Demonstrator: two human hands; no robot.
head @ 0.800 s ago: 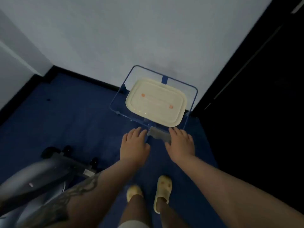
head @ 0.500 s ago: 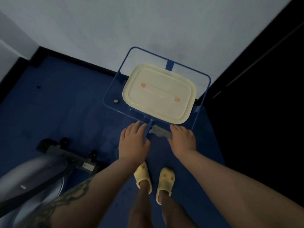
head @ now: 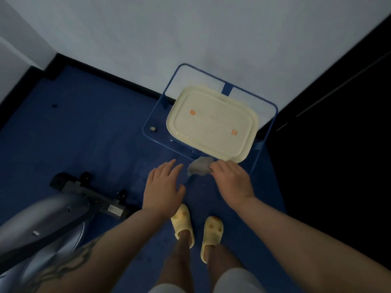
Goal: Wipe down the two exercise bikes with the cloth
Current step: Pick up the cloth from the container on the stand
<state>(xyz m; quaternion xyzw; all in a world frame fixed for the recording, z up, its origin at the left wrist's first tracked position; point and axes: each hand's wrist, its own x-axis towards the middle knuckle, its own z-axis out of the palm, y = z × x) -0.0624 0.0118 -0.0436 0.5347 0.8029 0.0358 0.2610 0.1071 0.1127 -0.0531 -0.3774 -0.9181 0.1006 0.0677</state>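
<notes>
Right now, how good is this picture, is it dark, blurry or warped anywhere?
Head view: dim overall, with the right side almost black. The cloth in the right hand is smeared by motion blur, while the left hand is fairly sharp. Wide-angle bending curves the wall edges, and the bike at lower left looks soft.

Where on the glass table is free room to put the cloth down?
The left part of the glass table, between the blue rim and the cream lidded box, is bare except for one small metal knob. The right part is crowded: the box fills it. The right hand grips the cloth at the near edge.
</notes>
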